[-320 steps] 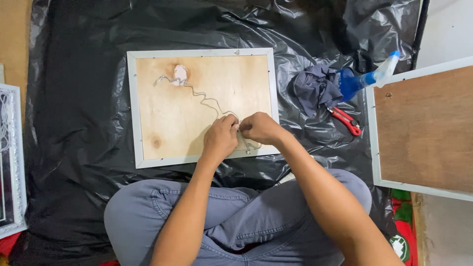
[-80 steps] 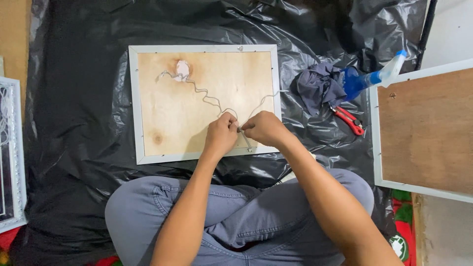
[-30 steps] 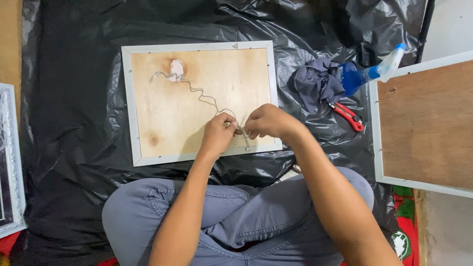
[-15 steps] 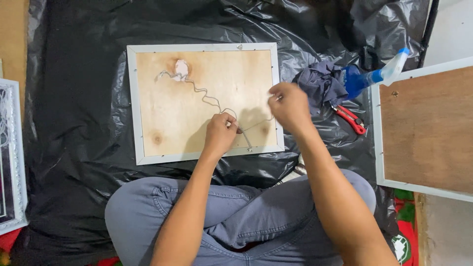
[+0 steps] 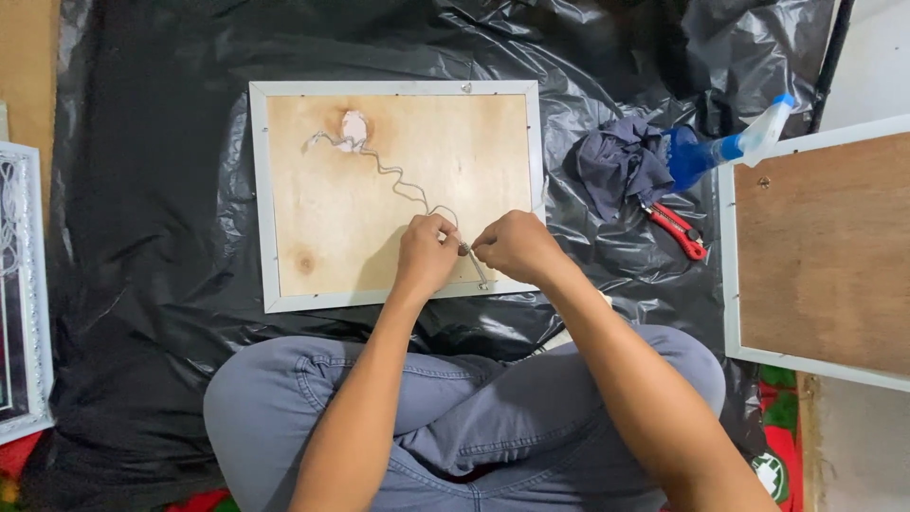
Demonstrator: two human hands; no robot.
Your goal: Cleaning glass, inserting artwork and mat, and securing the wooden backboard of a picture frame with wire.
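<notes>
- Wire (image 5: 398, 180): thin, pale and wavy, lying on the back of a picture frame; I trace it from a whitish patch (image 5: 354, 127) near the top left of the board down to the hands near the lower edge.
- Picture frame (image 5: 261, 199): face down on black plastic sheet (image 5: 142, 237), white rim, plywood backing, a dark knot mark at lower left.
- Left hand (image 5: 427, 254): I see it closed, fingertips pinching the wire near its lower end, resting on the board.
- Right hand (image 5: 512, 246): closed in a pinch on the same wire, just beside the left hand, fingertips nearly meeting; a short grey stub runs down from the pinch towards the frame's lower rim.
- Rag (image 5: 616, 166): dark blue, crumpled, on the sheet right of the frame.
- Spray bottle (image 5: 730, 147): blue body, white nozzle, lying against the rag.
- Cutter (image 5: 675, 228): red handle, just below the rag.
- Second frame (image 5: 815, 256): white rim, brown backing, at the right edge, well apart from the hands.
- Third frame (image 5: 24, 294): ornate white border, at the left edge, partly out of view.
- Legs (image 5: 455, 417): crossed, in grey trousers, in the foreground.
</notes>
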